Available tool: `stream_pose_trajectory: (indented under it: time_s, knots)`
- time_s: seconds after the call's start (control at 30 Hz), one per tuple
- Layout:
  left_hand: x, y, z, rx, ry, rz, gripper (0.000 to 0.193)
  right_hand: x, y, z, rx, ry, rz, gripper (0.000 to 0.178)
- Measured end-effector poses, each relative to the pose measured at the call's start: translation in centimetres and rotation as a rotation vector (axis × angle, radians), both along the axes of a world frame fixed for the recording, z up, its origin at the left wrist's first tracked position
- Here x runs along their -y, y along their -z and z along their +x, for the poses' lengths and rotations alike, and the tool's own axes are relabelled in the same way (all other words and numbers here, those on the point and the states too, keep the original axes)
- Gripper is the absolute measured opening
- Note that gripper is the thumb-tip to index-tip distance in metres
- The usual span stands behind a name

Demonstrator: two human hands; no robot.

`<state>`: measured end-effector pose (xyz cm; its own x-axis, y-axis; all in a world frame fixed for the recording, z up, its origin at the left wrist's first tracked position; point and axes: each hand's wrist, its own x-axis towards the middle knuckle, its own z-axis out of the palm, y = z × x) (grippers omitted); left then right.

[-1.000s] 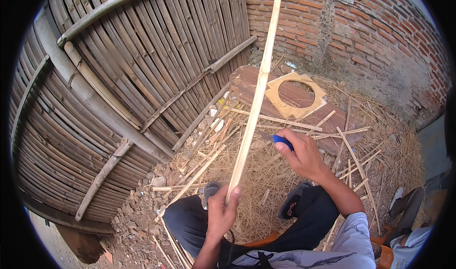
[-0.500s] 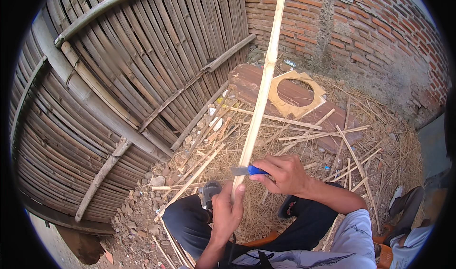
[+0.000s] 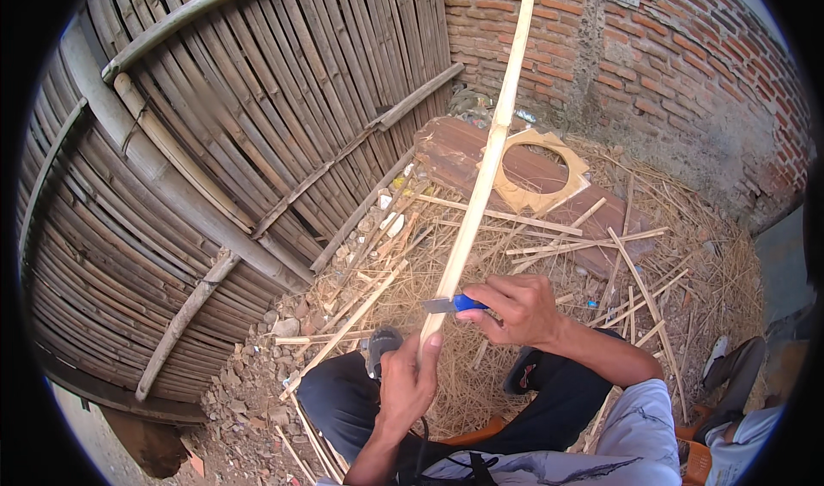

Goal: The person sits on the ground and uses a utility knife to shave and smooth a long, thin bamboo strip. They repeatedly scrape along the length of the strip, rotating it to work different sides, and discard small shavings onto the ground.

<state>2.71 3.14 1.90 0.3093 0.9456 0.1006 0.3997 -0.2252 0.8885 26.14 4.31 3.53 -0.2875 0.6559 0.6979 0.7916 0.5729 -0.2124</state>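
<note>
In front of brick wall (image 3: 669, 66): long pale strip (image 3: 476, 207), slanting away; judged light, springy, splinter-prone; best held near lower end. Pinched there between thumb and fingers of left hand (image 3: 407, 385). Gripped in curled fingers of right hand (image 3: 517, 307): blue-handled knife (image 3: 467, 303), blade (image 3: 436, 306) across strip.

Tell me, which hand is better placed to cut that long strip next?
Probably the right hand: it grips the blue-handled knife, with the blade across the pale strip. The left hand is holding the strip just below the blade.
</note>
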Motion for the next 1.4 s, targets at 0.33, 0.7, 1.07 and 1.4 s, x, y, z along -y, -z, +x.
stream_pose_trajectory:
  time_s: [0.33, 0.7, 1.07, 1.4]
  knots:
    - [1.7, 0.7, -2.0, -0.058, 0.016, -0.041, 0.037, -3.6, -1.8, 5.8, -0.339, 0.414, -0.019, 0.028]
    - [1.4, 4.7, -4.6, 0.263, 0.172, -0.397, 0.029, -4.8, 0.0, 7.9, -0.540, 0.122, -0.322, 0.032]
    - [0.3, 4.8, -4.9, 0.556, 0.471, -0.948, 0.037, -4.2, 0.9, 8.1, -1.138, -0.413, -0.751, 0.053]
    - [0.2, 4.2, -3.9, 0.251, 0.444, -0.632, 0.040, -3.5, 0.4, 5.8, -1.005, -0.239, -0.633, 0.045]
